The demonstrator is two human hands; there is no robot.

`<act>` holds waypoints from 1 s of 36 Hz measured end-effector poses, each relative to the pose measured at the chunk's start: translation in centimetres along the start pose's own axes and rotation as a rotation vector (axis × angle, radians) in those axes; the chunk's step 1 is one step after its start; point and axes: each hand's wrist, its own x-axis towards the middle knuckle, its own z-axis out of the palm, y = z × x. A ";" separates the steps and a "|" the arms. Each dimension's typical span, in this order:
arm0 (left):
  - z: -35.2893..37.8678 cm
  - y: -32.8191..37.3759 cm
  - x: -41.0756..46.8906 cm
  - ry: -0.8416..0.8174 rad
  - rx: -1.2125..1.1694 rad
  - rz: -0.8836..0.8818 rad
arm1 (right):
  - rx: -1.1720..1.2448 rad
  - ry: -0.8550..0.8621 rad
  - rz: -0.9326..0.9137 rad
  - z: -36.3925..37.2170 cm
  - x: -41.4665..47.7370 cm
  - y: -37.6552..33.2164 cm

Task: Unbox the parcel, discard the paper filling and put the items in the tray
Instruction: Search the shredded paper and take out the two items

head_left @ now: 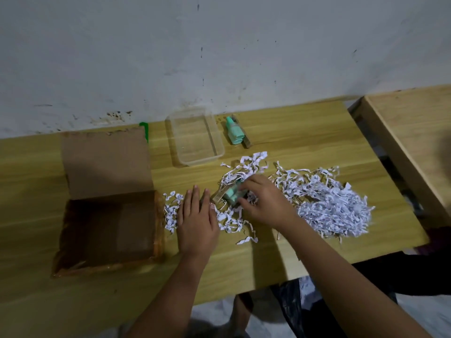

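Both forearms [170, 289] are seen bare along their whole visible length. The left hand [196, 223] and the right hand [264, 203] are uncovered too, and short fingernails are shown.

One clear tray [200, 163]. One open box [109, 230], left of tray. Two green bottles: far bottle [233, 132] just right of tray, near bottle [231, 194] before it.
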 end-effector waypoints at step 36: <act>0.0 -0.3 0.0 -0.003 -0.035 0.062 | 0.510 0.407 0.352 -2.7 -2.5 -4.1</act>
